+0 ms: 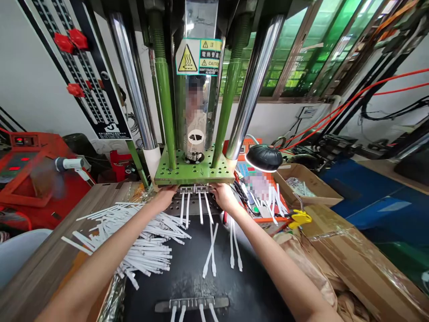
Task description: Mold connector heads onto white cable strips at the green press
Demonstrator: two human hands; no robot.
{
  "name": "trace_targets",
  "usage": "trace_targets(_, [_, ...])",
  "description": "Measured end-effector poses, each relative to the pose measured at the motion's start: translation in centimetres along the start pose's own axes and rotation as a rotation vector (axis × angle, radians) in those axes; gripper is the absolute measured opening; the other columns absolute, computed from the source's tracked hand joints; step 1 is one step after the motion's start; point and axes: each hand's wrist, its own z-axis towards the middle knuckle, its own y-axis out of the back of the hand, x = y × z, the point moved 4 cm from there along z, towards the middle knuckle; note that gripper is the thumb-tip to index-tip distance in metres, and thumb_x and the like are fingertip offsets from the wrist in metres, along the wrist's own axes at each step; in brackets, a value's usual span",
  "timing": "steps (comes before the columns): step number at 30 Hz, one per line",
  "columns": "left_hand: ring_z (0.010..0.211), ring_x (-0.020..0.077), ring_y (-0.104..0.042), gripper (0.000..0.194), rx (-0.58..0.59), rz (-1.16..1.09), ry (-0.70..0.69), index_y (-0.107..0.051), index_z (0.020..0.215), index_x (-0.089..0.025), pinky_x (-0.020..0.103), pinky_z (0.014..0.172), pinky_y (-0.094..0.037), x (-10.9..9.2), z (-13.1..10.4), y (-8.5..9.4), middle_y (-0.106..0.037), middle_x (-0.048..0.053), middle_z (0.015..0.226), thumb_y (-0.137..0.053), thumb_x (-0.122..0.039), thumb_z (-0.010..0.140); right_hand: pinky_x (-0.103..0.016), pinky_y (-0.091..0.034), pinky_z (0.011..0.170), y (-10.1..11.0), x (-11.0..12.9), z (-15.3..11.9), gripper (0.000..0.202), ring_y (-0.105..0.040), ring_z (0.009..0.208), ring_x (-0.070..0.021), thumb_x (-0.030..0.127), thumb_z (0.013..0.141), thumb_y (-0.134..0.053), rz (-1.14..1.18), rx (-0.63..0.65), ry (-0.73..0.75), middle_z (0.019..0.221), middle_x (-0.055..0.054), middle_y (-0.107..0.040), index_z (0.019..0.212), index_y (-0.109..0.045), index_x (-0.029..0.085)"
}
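Both arms reach under the green plate (194,175) of a press. My left hand (168,193) is at the left end of a metal mould (195,189), its fingers mostly hidden under the plate. At the mould's right end is my right hand (219,192), fingers also largely hidden. Several white strips (201,208) hang out of the mould toward me. On the black surface (147,299) lie two crossed white strips (210,257) and another pair (235,246) to their right. A second metal holder (192,304) with white strips stands near the bottom edge.
A large pile of white strips (144,241) lies at the left. Shiny press columns (256,85) rise on both sides. At the right are a black lamp (264,157), yellow-handled cutters (299,218) and cardboard boxes (355,255).
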Motion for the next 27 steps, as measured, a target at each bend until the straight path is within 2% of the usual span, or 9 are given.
trace_targets(3, [0.102,0.0230,-0.064,0.036,0.141,-0.058,-0.024,-0.048,0.131,-0.018,0.033,0.085,-0.049,-1.5,-6.2,-1.6,-0.067,0.011,0.107,-0.041,-0.015,0.095,-0.031,-0.051,0.081,0.9,0.3,-6.2,0.021,-0.064,0.087,-0.0187,0.009,0.086,-0.060,0.058,0.081,-0.029,0.097,-0.007,-0.067,0.105,-0.067,0.017])
trace_targets(7, [0.090,0.0186,-0.063,0.020,0.323,-0.182,-0.109,-0.053,0.109,-0.022,0.029,0.078,-0.047,-5.2,-15.1,-3.2,-0.062,0.005,0.099,-0.038,-0.016,0.096,-0.029,-0.048,0.078,1.9,2.2,-15.6,0.021,-0.063,0.085,-0.0183,0.008,0.084,-0.058,0.185,0.238,-0.071,0.094,-0.005,-0.066,0.098,-0.069,0.020])
trace_targets(9, [0.087,0.0169,-0.060,0.018,0.373,-0.217,-0.138,-0.054,0.100,-0.022,0.028,0.077,-0.046,-6.7,-17.8,-3.8,-0.058,0.005,0.100,-0.038,-0.015,0.096,-0.027,-0.048,0.074,1.7,3.1,-19.1,0.023,-0.063,0.082,-0.0162,0.007,0.082,-0.059,0.221,0.303,-0.133,0.094,-0.004,-0.065,0.096,-0.069,0.021])
trace_targets(11, [0.084,0.0165,-0.058,0.018,0.397,-0.218,-0.127,-0.055,0.098,-0.021,0.028,0.075,-0.047,-7.5,-19.0,-4.5,-0.055,0.005,0.099,-0.039,-0.014,0.095,-0.026,-0.048,0.070,0.9,3.5,-21.4,0.024,-0.063,0.078,-0.0153,0.006,0.080,-0.059,0.219,0.344,-0.188,0.090,-0.002,-0.063,0.094,-0.070,0.022])
trace_targets(14, [0.086,0.0179,-0.058,0.019,0.354,-0.196,-0.108,-0.056,0.103,-0.020,0.030,0.077,-0.048,-7.4,-19.1,-5.5,-0.053,0.005,0.098,-0.039,-0.013,0.096,-0.027,-0.050,0.068,-0.3,3.5,-22.8,0.022,-0.062,0.072,-0.0152,0.009,0.083,-0.057,0.192,0.296,-0.213,0.087,-0.002,-0.063,0.096,-0.070,0.022])
trace_targets(18, [0.096,0.0192,-0.058,0.022,0.177,-0.158,-0.105,-0.055,0.110,-0.019,0.032,0.086,-0.049,-6.6,-20.0,-5.3,-0.055,0.007,0.104,-0.037,-0.013,0.098,-0.028,-0.051,0.068,0.0,4.0,-23.1,0.018,-0.063,0.076,-0.0169,0.019,0.093,-0.051,0.101,0.120,-0.210,0.094,-0.006,-0.063,0.099,-0.067,0.021])
trace_targets(20, [0.099,0.0190,-0.059,0.021,0.118,-0.153,-0.078,-0.055,0.111,-0.020,0.031,0.087,-0.049,-6.1,-21.7,-5.0,-0.057,0.007,0.107,-0.038,-0.015,0.099,-0.026,-0.052,0.069,0.0,5.1,-23.6,0.018,-0.064,0.078,-0.0163,0.021,0.096,-0.049,0.148,0.173,-0.144,0.094,-0.006,-0.062,0.101,-0.066,0.021])
trace_targets(23, [0.099,0.0199,-0.060,0.021,0.134,-0.113,-0.066,-0.055,0.117,-0.022,0.031,0.085,-0.050,-5.9,-24.7,-5.3,-0.059,0.006,0.108,-0.048,-0.020,0.097,-0.026,-0.053,0.072,-0.9,7.2,-24.6,0.022,-0.064,0.082,-0.0165,0.018,0.095,-0.051,0.212,0.312,-0.003,0.100,-0.008,-0.063,0.113,-0.064,0.020])
trace_targets(27, [0.093,0.0219,-0.061,0.023,0.013,0.101,-0.123,-0.059,0.111,-0.019,0.035,0.081,-0.050,-6.4,-26.4,-5.5,-0.062,0.007,0.101,-0.045,-0.009,0.095,-0.028,-0.054,0.068,-1.4,8.5,-24.8,0.028,-0.064,0.079,-0.0176,0.011,0.095,-0.046,0.107,0.253,0.066,0.099,-0.010,-0.064,0.115,-0.063,0.018])
